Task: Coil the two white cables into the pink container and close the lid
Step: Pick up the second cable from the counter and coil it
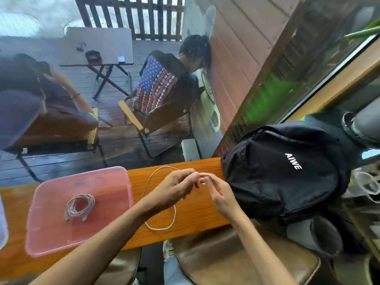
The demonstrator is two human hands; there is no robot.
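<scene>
A pink translucent container (51, 229), shallow and rectangular with rounded corners, is set on the orange wooden surface (197, 210) at the left, slightly turned. It is open, with no lid on it. Inside, near its middle, a first white cable (79, 205) is laid in a neat round coil of several turns, its two ends pointing toward the near side. A second white cable (173, 218) is spread to the right of the container, just beside it, in one wide loose loop on the surface. Its upper part is gathered between both hands, the left hand (172, 188) and the right hand (220, 194), above the far edge.
</scene>
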